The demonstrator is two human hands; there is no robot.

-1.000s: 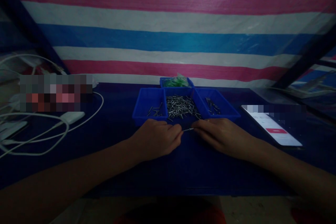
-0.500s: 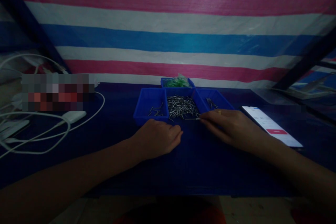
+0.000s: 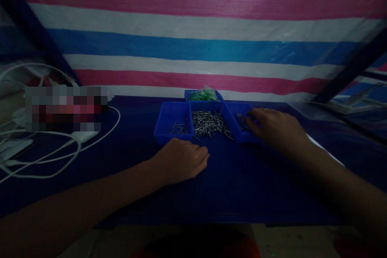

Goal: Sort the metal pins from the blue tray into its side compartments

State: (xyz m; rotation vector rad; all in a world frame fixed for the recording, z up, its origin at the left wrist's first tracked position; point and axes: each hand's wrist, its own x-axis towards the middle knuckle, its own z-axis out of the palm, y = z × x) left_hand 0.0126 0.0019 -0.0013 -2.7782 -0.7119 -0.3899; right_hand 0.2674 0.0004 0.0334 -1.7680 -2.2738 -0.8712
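My left hand [image 3: 183,160] rests on the blue table in a loose fist, in front of the left blue bin [image 3: 173,134]; nothing shows in it. A few thin metal rivets [image 3: 180,130] lie in that bin. My right hand [image 3: 276,127] is over the right blue bin [image 3: 237,137], its fingers bent and close together at the rivets [image 3: 241,120] inside. Whatever its fingertips hold is too dark to make out. Between the two bins, a heap of loose metal rivets [image 3: 210,123] spreads onto the tabletop.
Behind the heap stands a blue bin [image 3: 189,96] with a clear bag of green items [image 3: 205,94]. White cables [image 3: 77,145] and a white adapter [image 3: 84,135] lie left. A phone [image 3: 325,149] is mostly hidden under my right forearm. Striped sheeting [image 3: 205,50] hangs behind.
My right hand has moved forward from the near edge of the heap to the right bin. The thin rivet at its fingertips no longer shows. My left hand has stayed put.
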